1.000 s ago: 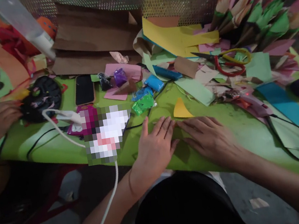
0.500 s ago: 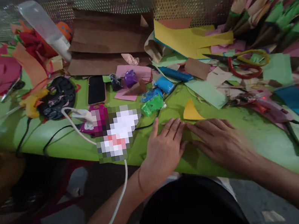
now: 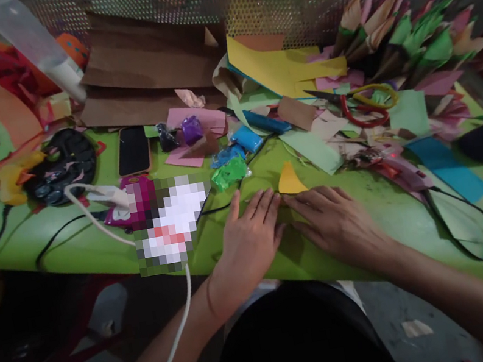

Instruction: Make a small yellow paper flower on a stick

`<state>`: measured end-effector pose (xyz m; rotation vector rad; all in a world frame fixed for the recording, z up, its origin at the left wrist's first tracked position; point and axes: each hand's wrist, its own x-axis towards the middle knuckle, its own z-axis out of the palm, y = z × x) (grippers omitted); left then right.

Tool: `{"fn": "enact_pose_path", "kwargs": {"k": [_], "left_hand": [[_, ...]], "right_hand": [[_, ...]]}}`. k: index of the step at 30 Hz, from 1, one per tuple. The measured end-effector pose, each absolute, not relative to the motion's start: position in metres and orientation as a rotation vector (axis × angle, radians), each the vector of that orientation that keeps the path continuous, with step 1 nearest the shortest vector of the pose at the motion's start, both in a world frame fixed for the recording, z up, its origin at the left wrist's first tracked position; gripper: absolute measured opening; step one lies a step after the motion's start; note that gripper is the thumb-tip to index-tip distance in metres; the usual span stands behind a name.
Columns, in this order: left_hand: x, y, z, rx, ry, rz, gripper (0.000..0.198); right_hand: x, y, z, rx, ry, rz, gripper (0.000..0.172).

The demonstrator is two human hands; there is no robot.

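Both hands lie flat, palms down and fingers straight. The left hand (image 3: pixel 248 238) and right hand (image 3: pixel 339 223) meet at the fingertips on a green paper (image 3: pixel 293 221) near the table's (image 3: pixel 390 212) front edge. A yellow scrap (image 3: pixel 290 180) lies just beyond the fingertips. Scissors (image 3: pixel 368 107) lie farther back among paper cuttings.

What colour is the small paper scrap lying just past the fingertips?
Yellow: the paper scrap shows best in the head view, on the green table.
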<state>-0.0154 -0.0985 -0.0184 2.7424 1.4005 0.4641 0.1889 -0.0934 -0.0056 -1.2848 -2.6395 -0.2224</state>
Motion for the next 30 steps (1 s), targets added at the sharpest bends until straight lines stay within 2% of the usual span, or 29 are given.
{"fn": "enact_pose_path", "kwargs": {"k": [30], "left_hand": [[-0.021, -0.107, -0.022, 2.754, 1.385, 0.423, 0.050]], "right_hand": [[0.188, -0.098, -0.004, -1.250, -2.662, -0.192, 0.035]]}}
